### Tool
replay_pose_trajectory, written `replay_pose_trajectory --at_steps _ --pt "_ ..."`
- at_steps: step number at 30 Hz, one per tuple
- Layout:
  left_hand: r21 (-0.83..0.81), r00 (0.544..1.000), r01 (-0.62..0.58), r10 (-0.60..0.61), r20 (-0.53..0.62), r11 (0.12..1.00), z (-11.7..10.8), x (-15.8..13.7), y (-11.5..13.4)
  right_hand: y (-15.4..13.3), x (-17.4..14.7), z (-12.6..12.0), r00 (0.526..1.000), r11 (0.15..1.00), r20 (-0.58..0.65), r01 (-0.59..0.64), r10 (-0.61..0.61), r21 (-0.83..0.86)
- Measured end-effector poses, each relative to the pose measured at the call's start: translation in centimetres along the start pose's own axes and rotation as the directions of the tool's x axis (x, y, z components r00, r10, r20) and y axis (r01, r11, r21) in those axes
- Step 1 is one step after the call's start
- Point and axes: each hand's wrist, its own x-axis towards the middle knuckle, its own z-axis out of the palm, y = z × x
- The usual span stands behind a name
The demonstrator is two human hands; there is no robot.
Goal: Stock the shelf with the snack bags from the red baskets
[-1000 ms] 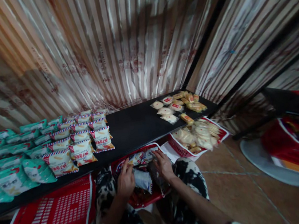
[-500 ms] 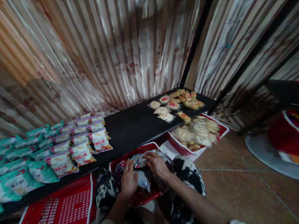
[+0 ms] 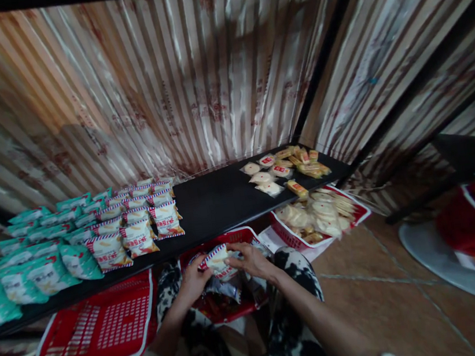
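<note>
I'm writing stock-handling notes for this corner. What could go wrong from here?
The striped-edge snack bag, held by the left hand and right hand, might slip into the red basket below. The front teal bags sit near the edge of the black shelf and could be nudged off.

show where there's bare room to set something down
Bare: the black shelf between the white snack bags and round packets; the tiled floor between the right knee and grey base. Crowded: the shelf's left end with teal bags, its right with yellow packets, and the basket between the knees.
</note>
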Motion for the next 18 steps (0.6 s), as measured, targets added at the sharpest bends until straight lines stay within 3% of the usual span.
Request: replay_pose_trajectory --at_steps 4,9,14,18 --pt "-0.151 0.999 0.01 -0.004 0.041 0.988 -2.1 -0.2 1.5 -0.9 -0.1 0.4 0.993 0.981 0.113 -0.005 -0.017 0.192" --pt "-0.273 0.998 0.063 -0.067 -0.008 0.96 -3.7 -0.5 3.1 -2.1 0.3 1.1 0.988 0.978 0.152 -0.05 0.019 0.202" --pt "-0.326 0.982 -0.017 -0.045 -0.182 0.945 -4.0 -0.1 2.9 -2.6 1.6 2.2 0.988 0.971 0.144 -0.096 0.065 0.22" --pt "-0.377 0.945 -0.09 -0.04 -0.324 0.922 -4.1 0.2 1.9 -2.7 3.3 3.9 0.995 0.965 0.043 -0.101 0.093 0.242"
